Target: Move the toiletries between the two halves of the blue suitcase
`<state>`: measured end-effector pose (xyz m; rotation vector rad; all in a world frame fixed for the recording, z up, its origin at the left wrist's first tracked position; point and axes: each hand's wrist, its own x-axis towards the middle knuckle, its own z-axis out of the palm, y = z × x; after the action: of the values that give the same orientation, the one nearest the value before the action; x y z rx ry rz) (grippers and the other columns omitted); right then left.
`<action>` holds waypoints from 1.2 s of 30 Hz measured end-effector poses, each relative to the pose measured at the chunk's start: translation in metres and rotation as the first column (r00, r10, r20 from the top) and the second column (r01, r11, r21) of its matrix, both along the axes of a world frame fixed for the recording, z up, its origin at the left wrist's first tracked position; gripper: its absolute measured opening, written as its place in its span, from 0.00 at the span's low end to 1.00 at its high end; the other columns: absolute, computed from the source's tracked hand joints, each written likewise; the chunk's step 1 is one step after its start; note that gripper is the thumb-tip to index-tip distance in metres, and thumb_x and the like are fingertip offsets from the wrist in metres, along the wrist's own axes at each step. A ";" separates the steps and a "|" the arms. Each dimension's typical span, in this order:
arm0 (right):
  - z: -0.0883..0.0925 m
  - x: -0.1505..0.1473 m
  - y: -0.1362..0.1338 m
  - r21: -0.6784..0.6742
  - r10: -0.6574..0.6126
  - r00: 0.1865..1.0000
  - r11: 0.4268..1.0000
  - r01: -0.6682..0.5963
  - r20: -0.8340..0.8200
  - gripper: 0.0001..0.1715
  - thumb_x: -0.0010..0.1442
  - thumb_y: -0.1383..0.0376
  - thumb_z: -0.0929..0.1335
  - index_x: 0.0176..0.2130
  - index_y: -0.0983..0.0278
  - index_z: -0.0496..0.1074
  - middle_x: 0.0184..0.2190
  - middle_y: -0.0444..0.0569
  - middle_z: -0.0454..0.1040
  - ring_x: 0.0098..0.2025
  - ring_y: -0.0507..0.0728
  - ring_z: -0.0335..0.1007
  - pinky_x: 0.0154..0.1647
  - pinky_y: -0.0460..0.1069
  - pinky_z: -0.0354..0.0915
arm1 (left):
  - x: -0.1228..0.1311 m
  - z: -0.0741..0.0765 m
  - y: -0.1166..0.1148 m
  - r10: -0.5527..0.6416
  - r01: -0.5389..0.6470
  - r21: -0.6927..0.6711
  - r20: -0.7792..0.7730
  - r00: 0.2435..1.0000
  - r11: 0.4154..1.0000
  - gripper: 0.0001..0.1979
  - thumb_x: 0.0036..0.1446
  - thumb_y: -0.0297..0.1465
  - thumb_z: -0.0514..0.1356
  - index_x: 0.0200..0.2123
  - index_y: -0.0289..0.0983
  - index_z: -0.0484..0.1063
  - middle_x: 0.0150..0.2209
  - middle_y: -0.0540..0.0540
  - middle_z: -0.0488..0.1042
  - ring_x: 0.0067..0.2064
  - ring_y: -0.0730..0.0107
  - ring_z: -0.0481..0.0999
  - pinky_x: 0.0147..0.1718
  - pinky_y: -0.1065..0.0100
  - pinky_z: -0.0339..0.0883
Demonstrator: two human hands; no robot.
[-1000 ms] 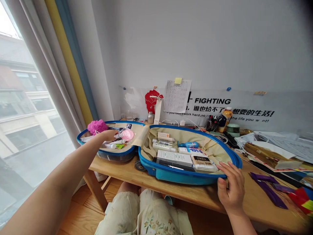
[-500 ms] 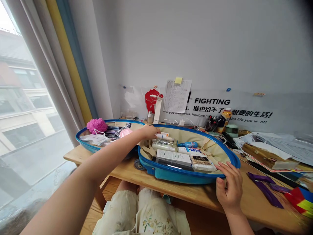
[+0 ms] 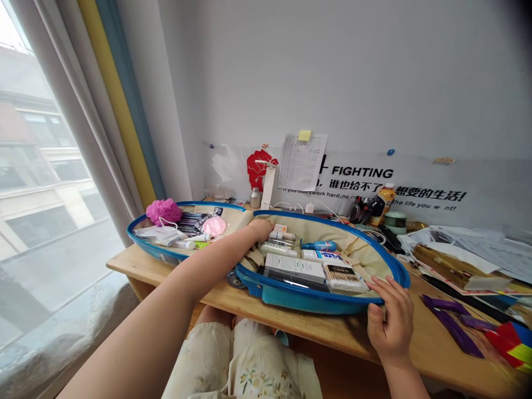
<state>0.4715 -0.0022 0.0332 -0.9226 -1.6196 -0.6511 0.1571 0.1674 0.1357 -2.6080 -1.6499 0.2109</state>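
An open blue suitcase (image 3: 307, 302) with a beige lining lies on the wooden table. My left hand (image 3: 261, 229) reaches over the inner edge of its right half, beside a small white tube (image 3: 281, 236); the fingertips are hidden, so what they hold cannot be made out. My right hand (image 3: 390, 316) rests on the near right rim, fingers spread, holding nothing. Between the hands lie a clear bottle (image 3: 277, 248), a blue bottle (image 3: 322, 245), a toothpaste box (image 3: 322, 256), a white box (image 3: 295, 266) and a pack of cotton swabs (image 3: 343, 275).
The left half of the suitcase holds a pink bath puff (image 3: 163, 211), a round pink item (image 3: 214, 226) and white packets (image 3: 160, 235). Purple strips (image 3: 453, 327), papers and an orange bottle (image 3: 384, 200) are at the right. A white lamp (image 3: 268, 187) stands behind.
My left hand has moved slightly right and down into the right half, and its forearm has shifted right, uncovering more of the left half. My right hand has stayed on the rim.
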 end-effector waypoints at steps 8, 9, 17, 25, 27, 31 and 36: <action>-0.001 0.002 0.000 -0.024 -0.001 1.000 1.000 0.001 0.004 0.19 0.67 0.57 0.60 0.49 0.62 0.72 0.47 0.56 0.76 0.58 0.66 0.68 0.60 0.65 0.60 | 0.003 0.003 -0.005 0.021 -0.021 0.027 -0.006 1.000 0.999 0.20 0.64 0.38 0.60 0.56 0.37 0.68 0.56 0.41 0.70 0.53 0.59 0.73 0.50 0.52 0.72; -0.001 0.002 0.000 -0.024 0.000 1.000 1.000 0.000 0.006 0.19 0.67 0.57 0.60 0.49 0.62 0.72 0.47 0.56 0.76 0.58 0.66 0.68 0.60 0.65 0.60 | 0.003 0.003 -0.006 0.023 -0.023 0.025 -0.008 1.000 0.999 0.20 0.64 0.39 0.60 0.56 0.37 0.68 0.56 0.41 0.70 0.53 0.59 0.73 0.50 0.52 0.72; 0.001 0.001 0.000 0.006 -0.009 0.999 1.000 0.009 0.034 0.19 0.68 0.58 0.59 0.50 0.63 0.71 0.46 0.57 0.76 0.58 0.66 0.67 0.59 0.65 0.60 | 0.004 0.005 -0.014 0.010 -0.010 0.010 0.001 1.000 1.000 0.25 0.56 0.42 0.66 0.55 0.40 0.69 0.57 0.38 0.72 0.56 0.55 0.73 0.53 0.60 0.69; 0.001 0.001 0.001 0.006 0.004 1.000 1.000 -0.004 0.023 0.19 0.68 0.58 0.59 0.49 0.62 0.72 0.46 0.56 0.76 0.57 0.66 0.68 0.58 0.64 0.60 | -0.008 0.025 -0.018 0.070 -0.082 0.084 0.135 0.988 0.993 0.22 0.63 0.47 0.54 0.55 0.43 0.69 0.58 0.45 0.72 0.57 0.60 0.73 0.52 0.66 0.67; 0.001 0.002 0.001 0.006 0.013 1.000 1.000 -0.013 0.021 0.18 0.68 0.58 0.60 0.49 0.62 0.72 0.46 0.57 0.76 0.57 0.66 0.68 0.58 0.64 0.60 | -0.027 0.039 -0.017 0.116 -0.139 0.124 0.180 0.977 0.982 0.22 0.68 0.44 0.45 0.58 0.43 0.65 0.60 0.45 0.70 0.58 0.63 0.72 0.52 0.67 0.66; 0.000 0.002 0.001 0.005 0.022 1.000 1.000 -0.022 0.019 0.18 0.68 0.58 0.60 0.50 0.63 0.72 0.47 0.57 0.76 0.58 0.66 0.68 0.59 0.64 0.60 | -0.091 0.060 -0.019 0.250 -0.273 0.111 0.181 0.951 0.956 0.20 0.70 0.39 0.43 0.58 0.40 0.65 0.58 0.42 0.71 0.56 0.62 0.72 0.52 0.64 0.67; 0.001 -0.001 0.002 0.019 0.005 1.000 1.000 -0.005 0.007 0.19 0.68 0.57 0.59 0.49 0.63 0.72 0.46 0.57 0.76 0.57 0.66 0.68 0.59 0.63 0.60 | -0.173 0.055 -0.037 0.350 -0.344 -0.085 0.057 0.935 0.935 0.16 0.66 0.40 0.58 0.47 0.34 0.72 0.46 0.44 0.76 0.46 0.63 0.76 0.48 0.56 0.71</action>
<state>0.4702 -0.0004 0.0342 -0.9036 -1.6187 -0.6658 -0.0155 0.1305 0.1908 -2.3764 -2.1621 0.1958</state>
